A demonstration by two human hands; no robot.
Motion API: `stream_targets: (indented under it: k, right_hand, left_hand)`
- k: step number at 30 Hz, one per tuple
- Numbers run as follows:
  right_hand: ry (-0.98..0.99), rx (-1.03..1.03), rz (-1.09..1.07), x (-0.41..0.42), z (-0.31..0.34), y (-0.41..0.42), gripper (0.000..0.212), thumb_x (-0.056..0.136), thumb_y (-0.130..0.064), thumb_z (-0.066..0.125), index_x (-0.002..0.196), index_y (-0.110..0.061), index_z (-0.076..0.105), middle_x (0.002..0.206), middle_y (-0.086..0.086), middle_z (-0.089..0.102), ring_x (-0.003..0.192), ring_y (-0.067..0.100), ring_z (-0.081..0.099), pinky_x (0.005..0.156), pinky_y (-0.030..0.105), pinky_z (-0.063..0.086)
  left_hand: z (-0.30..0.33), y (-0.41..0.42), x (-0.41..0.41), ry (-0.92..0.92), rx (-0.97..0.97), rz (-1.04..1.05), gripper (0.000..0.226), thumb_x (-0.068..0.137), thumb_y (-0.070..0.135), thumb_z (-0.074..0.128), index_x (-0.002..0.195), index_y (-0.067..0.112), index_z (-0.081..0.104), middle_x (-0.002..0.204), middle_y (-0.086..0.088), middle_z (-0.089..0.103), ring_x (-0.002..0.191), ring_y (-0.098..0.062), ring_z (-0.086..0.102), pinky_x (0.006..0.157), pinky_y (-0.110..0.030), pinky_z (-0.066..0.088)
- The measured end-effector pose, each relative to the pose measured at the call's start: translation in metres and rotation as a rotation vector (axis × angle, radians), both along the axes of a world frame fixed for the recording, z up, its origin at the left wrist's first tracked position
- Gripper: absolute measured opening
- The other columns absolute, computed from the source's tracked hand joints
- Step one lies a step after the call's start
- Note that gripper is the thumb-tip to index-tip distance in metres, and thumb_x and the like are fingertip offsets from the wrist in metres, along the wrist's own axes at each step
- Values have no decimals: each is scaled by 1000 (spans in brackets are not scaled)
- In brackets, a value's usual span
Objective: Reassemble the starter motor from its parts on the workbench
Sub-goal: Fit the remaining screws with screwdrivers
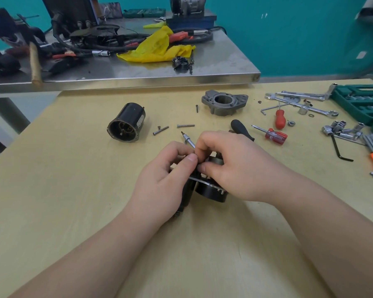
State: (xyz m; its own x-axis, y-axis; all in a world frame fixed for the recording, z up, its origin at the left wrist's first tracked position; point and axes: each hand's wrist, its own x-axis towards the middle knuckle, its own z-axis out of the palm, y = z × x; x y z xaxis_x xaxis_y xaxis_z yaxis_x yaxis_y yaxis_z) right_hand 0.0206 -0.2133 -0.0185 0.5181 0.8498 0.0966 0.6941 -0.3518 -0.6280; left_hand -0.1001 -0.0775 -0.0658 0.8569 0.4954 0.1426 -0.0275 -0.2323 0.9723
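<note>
Both hands meet over a black starter sub-assembly (211,191) lying on the wooden workbench (73,190). My left hand (166,177) curls round its left side, thumb pressed on top. My right hand (230,164) grips the upper part, fingers curled, much of it hidden. A black-handled screwdriver (241,129) lies behind my right hand, its tip sticking out at upper left. The black cylindrical motor housing (126,123) lies on its side at the left. A grey cast nose housing (224,102) sits further back. Three long bolts (185,125) lie between them.
Red-handled screwdrivers (276,136), wrenches (299,104), loose sockets (340,127), a hex key (340,151) and a green socket case (362,102) crowd the right side. A steel table (202,67) behind holds cables, a yellow cloth (157,48) and equipment.
</note>
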Motion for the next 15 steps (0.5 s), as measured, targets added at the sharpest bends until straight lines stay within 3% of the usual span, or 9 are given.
stream_targets:
  k: [3, 6, 8, 11, 15]
  right_hand:
    - [39, 52, -5, -1, 1, -4, 28, 93, -14, 75, 87, -34, 56, 92, -15, 66, 91, 4, 57, 74, 28, 43]
    - [36, 76, -24, -1, -1, -6, 27, 93, -15, 76, 91, -32, 56, 94, -14, 66, 88, 6, 56, 74, 29, 43]
    - [36, 71, -25, -1, -1, -8, 28, 94, -17, 75, 95, -35, 54, 101, -13, 68, 94, 9, 59, 80, 33, 47]
    - [30, 38, 1, -2, 3, -10, 29, 96, -18, 74, 102, -38, 53, 105, -12, 69, 99, 13, 61, 84, 37, 51]
    - [-13, 7, 6, -8, 10, -13, 27, 97, -19, 72, 104, -37, 53, 107, -11, 66, 102, 16, 61, 88, 45, 53]
  left_hand:
    - [1, 0, -2, -53, 122, -24, 15, 101, 38, 57, 96, 40, 71, 86, 14, 71, 73, -6, 59, 65, -16, 46]
    - [3, 1, -3, -80, 173, -33, 18, 100, 44, 55, 103, 38, 72, 94, 12, 73, 85, -6, 64, 75, -16, 48]
    - [2, 2, -4, -84, 211, -35, 21, 100, 48, 55, 112, 40, 71, 97, 15, 72, 85, -7, 66, 74, -17, 47]
    - [2, 5, -7, -62, 263, -15, 33, 95, 61, 55, 127, 51, 58, 103, 16, 68, 77, -9, 66, 66, -18, 46]
    - [3, 8, -8, -90, 379, -42, 49, 86, 66, 67, 131, 58, 49, 112, 23, 66, 91, -8, 69, 75, -11, 46]
